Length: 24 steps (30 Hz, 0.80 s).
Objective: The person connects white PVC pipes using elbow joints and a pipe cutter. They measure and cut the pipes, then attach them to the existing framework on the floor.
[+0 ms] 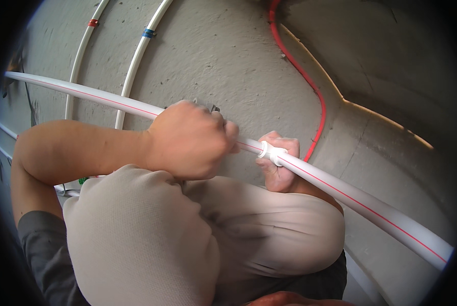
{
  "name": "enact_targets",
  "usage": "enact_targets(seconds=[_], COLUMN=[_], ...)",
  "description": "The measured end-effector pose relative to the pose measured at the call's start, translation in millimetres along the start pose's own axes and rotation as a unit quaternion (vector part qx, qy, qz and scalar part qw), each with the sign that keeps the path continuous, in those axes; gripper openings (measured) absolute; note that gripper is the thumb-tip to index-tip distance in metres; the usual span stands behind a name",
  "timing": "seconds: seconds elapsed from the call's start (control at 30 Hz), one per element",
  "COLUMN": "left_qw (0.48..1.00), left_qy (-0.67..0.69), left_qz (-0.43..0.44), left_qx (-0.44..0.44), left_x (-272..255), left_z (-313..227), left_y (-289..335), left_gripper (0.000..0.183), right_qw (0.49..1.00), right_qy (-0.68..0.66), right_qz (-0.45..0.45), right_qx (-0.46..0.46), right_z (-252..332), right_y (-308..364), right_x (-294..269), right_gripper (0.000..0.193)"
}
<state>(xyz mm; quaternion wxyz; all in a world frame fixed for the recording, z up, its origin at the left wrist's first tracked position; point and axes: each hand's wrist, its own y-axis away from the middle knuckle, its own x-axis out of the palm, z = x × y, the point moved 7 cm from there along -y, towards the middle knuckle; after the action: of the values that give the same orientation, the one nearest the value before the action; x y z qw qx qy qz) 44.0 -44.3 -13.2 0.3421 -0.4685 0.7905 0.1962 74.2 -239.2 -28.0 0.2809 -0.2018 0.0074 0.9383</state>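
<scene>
A long white pipe (96, 98) with a thin red stripe slants across in front of me from the far left. My left hand (193, 140) is wrapped round it in a closed grip, knuckles up. Just past those knuckles a bit of dark grey metal (208, 106) shows, too hidden to name. Farther right, the pipe meets a white pipe fitting (273, 153) with raised collars. The fingers of my right hand (280, 176) close round this fitting from behind and below. Beyond it, a second red-striped white pipe (366, 206) runs on to the lower right.
Two white pipes, one with a red clip (93, 23) and one with a blue clip (148, 32), run along the grey concrete (208, 56). A red conduit (317, 97) curves down at the right. My bent knees in light trousers (142, 234) fill the space below the pipe.
</scene>
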Motion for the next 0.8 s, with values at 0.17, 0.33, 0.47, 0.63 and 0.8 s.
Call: enact_targets(seconds=[0.17,0.33,0.47,0.63,0.8], left_qw=[0.999,1.0,0.999,0.999,0.999], left_qy=[-0.009,-0.012,-0.028,-0.035,-0.038], left_qz=[0.037,0.023,-0.006,-0.017,-0.027], left_qx=[-0.006,0.005,0.02,0.03,0.024], left_x=[2.5,1.3,-0.3,-2.8,0.8], left_z=[-0.8,-0.5,-2.9,-3.1,0.4], left_y=[-1.0,0.9,1.7,2.8,1.6], left_gripper=[0.025,0.026,0.027,0.027,0.025], right_qw=[1.0,0.993,0.991,0.999,0.998], right_qy=[0.018,-0.034,-0.038,-0.024,0.007], right_qz=[0.011,-0.071,-0.119,-0.047,-0.062], right_qx=[-0.002,0.084,0.058,-0.001,0.021], right_z=[2.1,0.5,3.6,5.2,0.4], right_y=[-3.4,-8.6,-8.4,-4.9,-1.6], right_x=[0.1,0.9,1.9,2.4,1.3], right_gripper=[0.047,0.039,0.037,0.048,0.047])
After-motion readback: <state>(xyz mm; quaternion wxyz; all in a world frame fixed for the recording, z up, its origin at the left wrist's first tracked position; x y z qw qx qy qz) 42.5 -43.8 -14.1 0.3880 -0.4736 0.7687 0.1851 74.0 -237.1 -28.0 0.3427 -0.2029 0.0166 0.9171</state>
